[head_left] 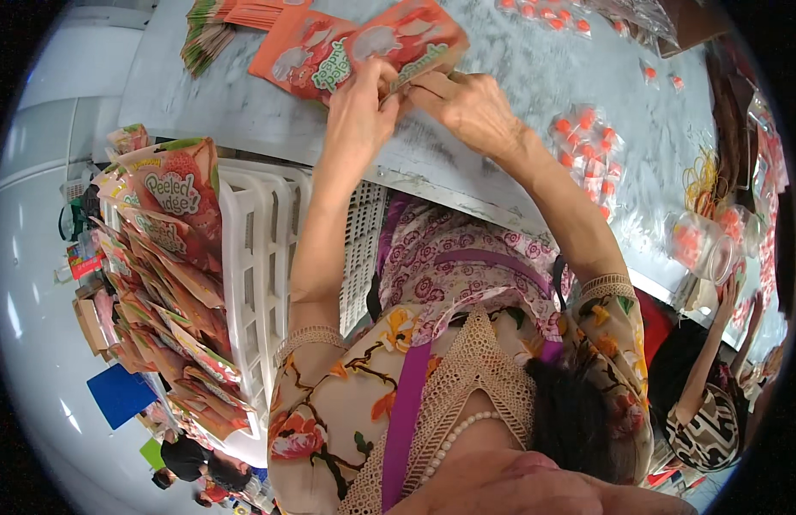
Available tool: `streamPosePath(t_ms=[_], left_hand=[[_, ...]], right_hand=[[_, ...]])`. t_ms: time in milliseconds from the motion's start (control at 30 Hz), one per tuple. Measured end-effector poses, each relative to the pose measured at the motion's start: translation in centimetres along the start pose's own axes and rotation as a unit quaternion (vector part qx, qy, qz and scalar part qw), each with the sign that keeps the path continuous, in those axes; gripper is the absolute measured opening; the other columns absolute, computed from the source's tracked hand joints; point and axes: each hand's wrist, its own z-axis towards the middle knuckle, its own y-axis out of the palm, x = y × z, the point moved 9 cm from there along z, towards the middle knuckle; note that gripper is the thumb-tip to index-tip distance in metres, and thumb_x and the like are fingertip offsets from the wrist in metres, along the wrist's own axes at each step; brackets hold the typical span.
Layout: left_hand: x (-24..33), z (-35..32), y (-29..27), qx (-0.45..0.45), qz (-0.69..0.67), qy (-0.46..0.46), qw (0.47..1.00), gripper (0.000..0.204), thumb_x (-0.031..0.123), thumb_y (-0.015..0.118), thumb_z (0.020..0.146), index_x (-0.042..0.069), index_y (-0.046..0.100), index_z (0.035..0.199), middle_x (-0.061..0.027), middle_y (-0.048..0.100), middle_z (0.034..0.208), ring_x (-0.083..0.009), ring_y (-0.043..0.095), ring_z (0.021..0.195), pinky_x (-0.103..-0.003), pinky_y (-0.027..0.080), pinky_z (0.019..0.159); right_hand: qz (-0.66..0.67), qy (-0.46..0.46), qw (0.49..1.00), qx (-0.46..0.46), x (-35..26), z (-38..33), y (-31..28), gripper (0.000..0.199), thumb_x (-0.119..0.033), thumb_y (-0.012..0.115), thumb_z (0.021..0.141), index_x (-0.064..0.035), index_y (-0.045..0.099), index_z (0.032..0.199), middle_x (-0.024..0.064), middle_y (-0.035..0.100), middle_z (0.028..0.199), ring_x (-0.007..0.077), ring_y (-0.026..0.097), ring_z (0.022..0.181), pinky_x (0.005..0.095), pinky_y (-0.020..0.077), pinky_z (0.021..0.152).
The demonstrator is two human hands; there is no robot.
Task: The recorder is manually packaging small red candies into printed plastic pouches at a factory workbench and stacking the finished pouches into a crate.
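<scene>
My left hand [360, 110] and my right hand [467, 105] meet on an orange printed pouch [396, 39] lying on the grey table [518, 69]. Both hands pinch the pouch's near edge, fingers closed on it. A second orange pouch [297, 47] lies beside it on the left, partly under it. A fanned stack of flat pouches [211, 30] sits at the table's far left corner.
A white slatted crate [261, 257] stands at my left, with a row of filled orange pouches [170, 257] stacked along it. Small clear packets with orange pieces [587, 146] lie to the right. Another person [707, 403] sits at lower right near clear jars [698, 245].
</scene>
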Motion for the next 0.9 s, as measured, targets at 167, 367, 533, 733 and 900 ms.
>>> streamPosePath(t_ms=[167,367,533,733,900], left_hand=[[-3.4,3.4,-0.6,-0.04,-0.127,-0.073,0.988,0.025,-0.009,0.052,0.074,0.002,0.061,0.094,-0.0095,0.06,0.071,-0.0186,0.061,0.067,-0.032,0.049,0.064],[0.9,3.9,1.2,-0.077,-0.132,0.023,0.988,0.038,-0.015,0.042,0.067,-0.001,0.071,0.088,-0.0042,0.061,0.083,-0.0121,0.061,0.077,-0.023,0.047,0.072],[0.4,4.6,-0.5,-0.035,-0.146,-0.025,0.988,0.033,-0.014,0.05,0.073,-0.002,0.072,0.095,-0.0054,0.06,0.089,-0.0119,0.062,0.079,-0.021,0.047,0.074],[3.0,4.0,3.4,-0.096,-0.15,-0.036,0.983,0.028,-0.008,0.056,0.082,0.005,0.074,0.1,-0.0031,0.059,0.09,-0.0092,0.06,0.076,-0.021,0.046,0.069],[5.5,3.6,5.6,-0.112,-0.15,-0.024,0.982,0.027,-0.004,0.057,0.083,0.007,0.074,0.101,-0.003,0.059,0.087,-0.0097,0.06,0.072,-0.022,0.045,0.065]], right_hand=[[-0.03,0.031,0.999,0.005,-1.5,-0.7,-2.0,0.03,-0.006,0.061,0.069,-0.0068,0.061,0.098,0.0048,0.062,0.099,0.0208,0.066,0.079,0.0312,0.0548,0.055],[-0.002,0.137,0.989,-0.05,-1.2,-7.1,-5.2,0.041,-0.013,0.065,0.071,-0.0115,0.062,0.112,0.0034,0.062,0.112,0.0214,0.065,0.093,0.0294,0.0569,0.068],[-0.061,0.299,0.949,-0.075,2.4,-17.3,-7.8,0.07,-0.059,0.066,0.074,-0.0273,0.053,0.135,0.0079,0.035,0.151,0.0348,0.035,0.136,0.0525,0.0271,0.113],[-0.064,0.333,0.937,-0.081,4.9,-18.8,-4.9,0.066,-0.059,0.067,0.073,-0.0246,0.059,0.128,0.0058,0.045,0.141,0.0334,0.042,0.127,0.0513,0.0329,0.106],[-0.053,0.327,0.941,-0.067,5.9,-19.6,-4.4,0.043,-0.032,0.076,0.073,-0.0189,0.065,0.112,0.0025,0.057,0.12,0.0251,0.053,0.109,0.0387,0.0518,0.079]])
